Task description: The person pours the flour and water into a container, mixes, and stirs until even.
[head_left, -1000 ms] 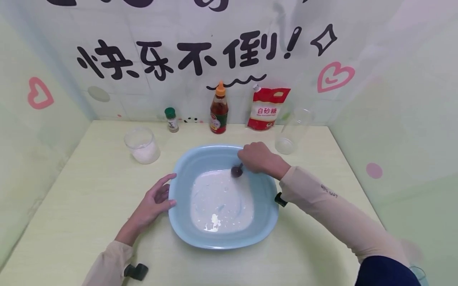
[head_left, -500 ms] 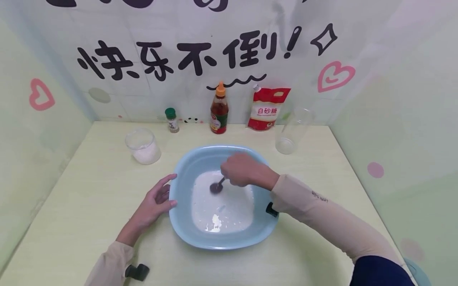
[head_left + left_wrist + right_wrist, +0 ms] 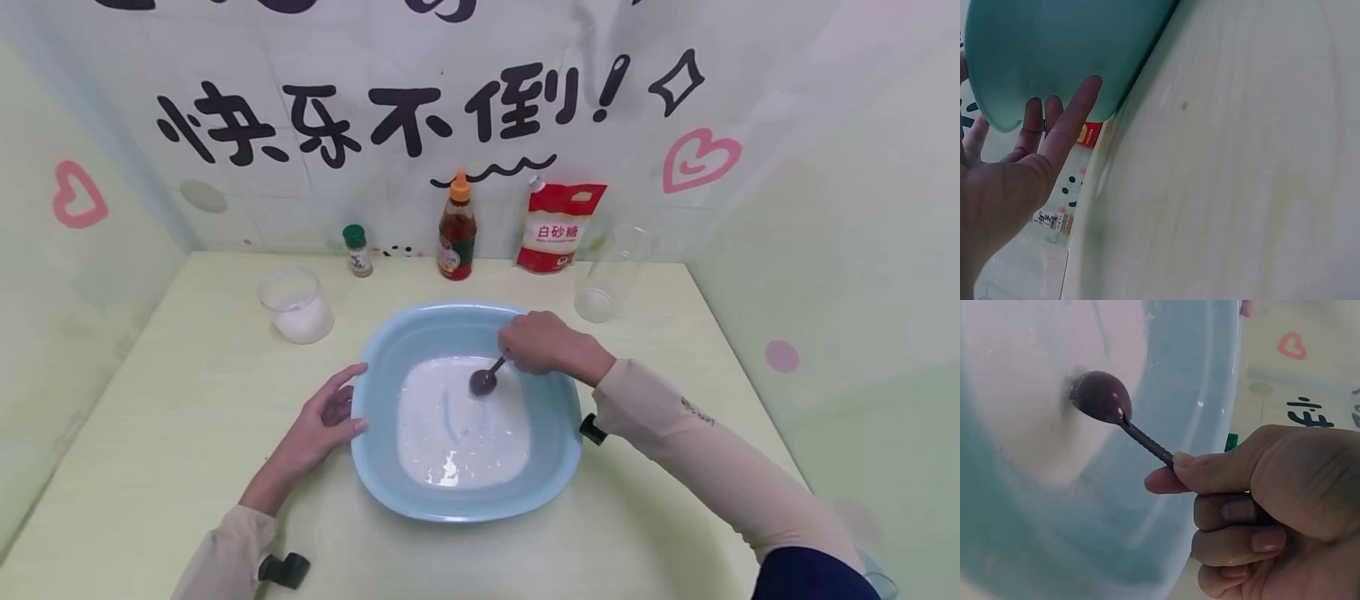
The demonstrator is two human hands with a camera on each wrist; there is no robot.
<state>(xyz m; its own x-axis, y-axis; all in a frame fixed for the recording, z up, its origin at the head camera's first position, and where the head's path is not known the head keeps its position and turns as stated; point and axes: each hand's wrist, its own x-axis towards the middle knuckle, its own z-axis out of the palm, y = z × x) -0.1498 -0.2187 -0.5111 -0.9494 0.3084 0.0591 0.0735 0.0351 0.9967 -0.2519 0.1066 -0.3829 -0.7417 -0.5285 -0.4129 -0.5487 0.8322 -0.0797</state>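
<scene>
A light blue basin (image 3: 465, 506) stands on the table, its bottom covered by a white liquid (image 3: 450, 433). My right hand (image 3: 551, 343) grips the handle of a dark spoon (image 3: 483, 382) over the basin's far right part. In the right wrist view the thumb and forefinger pinch the handle of the spoon (image 3: 1102, 397), and the other fingers curl round its end. The bowl of the spoon meets the white liquid. At the basin's left side, my left hand (image 3: 318, 425) touches the outer wall with spread fingers; in the left wrist view these fingers (image 3: 1075, 119) look fairly straight.
Behind the basin stand a green-capped shaker (image 3: 357, 251), a sauce bottle (image 3: 457, 229), a red and white sugar pouch (image 3: 558, 229) and a tall clear glass (image 3: 597, 302). A clear jar holding white powder (image 3: 302, 321) stands at the left. Walls border the table (image 3: 150, 467).
My right hand has swept the spoon left through the liquid, then back to the right. A curved streak now shows in the liquid. The left hand and basin stay put.
</scene>
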